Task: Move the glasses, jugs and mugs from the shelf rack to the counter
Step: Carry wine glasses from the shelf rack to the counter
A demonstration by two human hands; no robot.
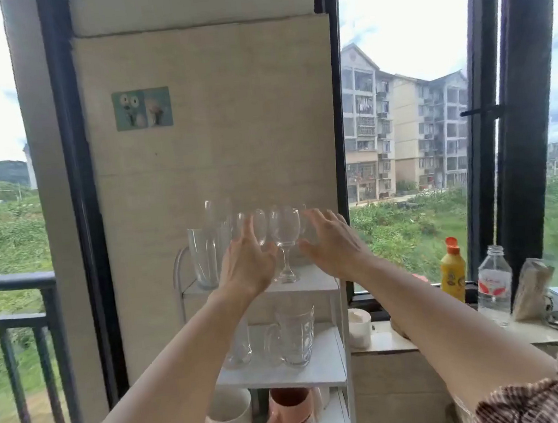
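With both hands spread-fingered and empty at frame centre — left hand [247, 266], right hand [334, 240] — flanking the wine glass [285, 238] on the shelf rack [313, 285] top tier, I'd grip bowls low, lifting straight up.

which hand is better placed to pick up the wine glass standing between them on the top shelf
Left, probably. The left hand is open with its fingers right beside the wine glass bowl, close to the stem. The right hand, also open, sits a little further off, nearer the glasses behind.
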